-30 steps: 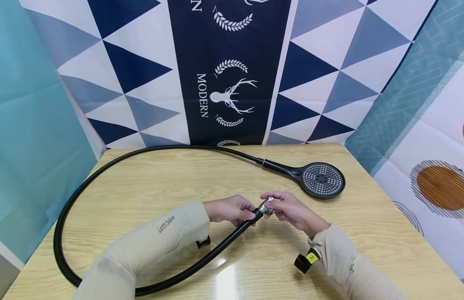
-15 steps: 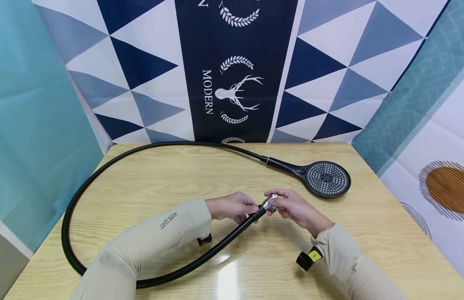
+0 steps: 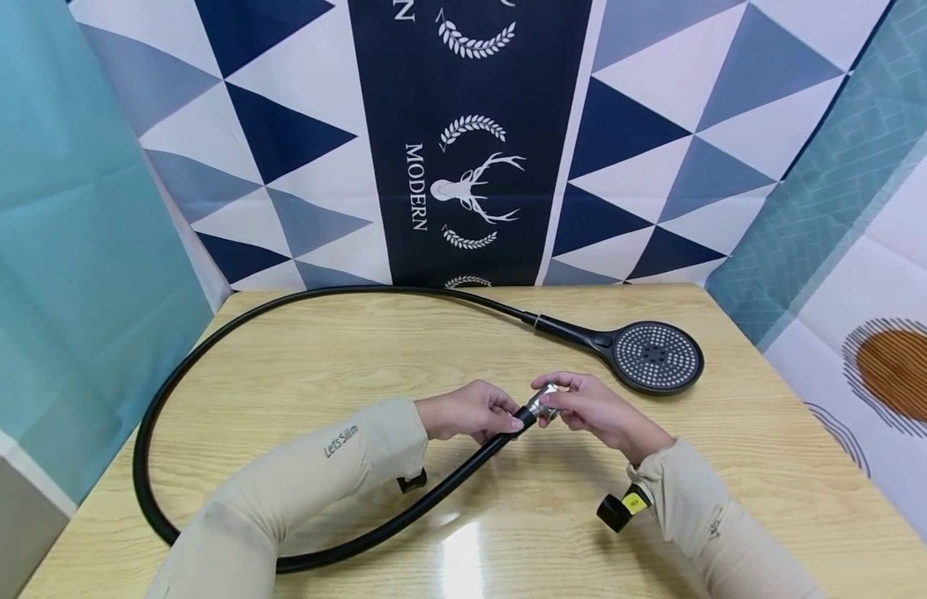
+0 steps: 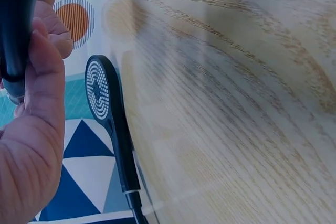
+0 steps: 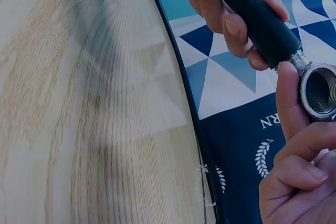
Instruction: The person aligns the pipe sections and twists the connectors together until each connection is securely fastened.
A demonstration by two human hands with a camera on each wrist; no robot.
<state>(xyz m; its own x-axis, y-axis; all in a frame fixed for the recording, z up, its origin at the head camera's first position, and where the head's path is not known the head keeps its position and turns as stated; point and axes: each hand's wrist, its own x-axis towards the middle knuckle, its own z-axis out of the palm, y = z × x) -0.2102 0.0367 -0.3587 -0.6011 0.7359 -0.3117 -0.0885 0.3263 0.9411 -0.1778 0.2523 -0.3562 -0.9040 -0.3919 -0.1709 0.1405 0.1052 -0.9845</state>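
Note:
A black shower hose (image 3: 433, 497) loops round the table, and its near end is held up between both hands. My left hand (image 3: 474, 413) grips the black sleeve (image 5: 265, 30) at that end. Fingers of my right hand (image 3: 594, 412) pinch a silver metal fitting (image 5: 319, 90), which joins the sleeve by a threaded neck. In the right wrist view the fitting's round, inside-threaded opening shows. At the hose's far end lies a black hand shower (image 3: 656, 356), its nozzle face up, just beyond the right hand. Fingers block part of the fitting in the head view.
The pale wooden table (image 3: 344, 349) carries the hose along its back and left sides. Patterned cloth (image 3: 463, 166) hangs behind, with more cloth at left and right. Black wrist devices (image 3: 617, 509) hang below the cuffs. Light glares on the table's front middle.
The head view has shifted a little, moving the whole scene slightly right. Both hands keep hold of the sleeve and fitting, with small finger shifts. The hand shower stays put.

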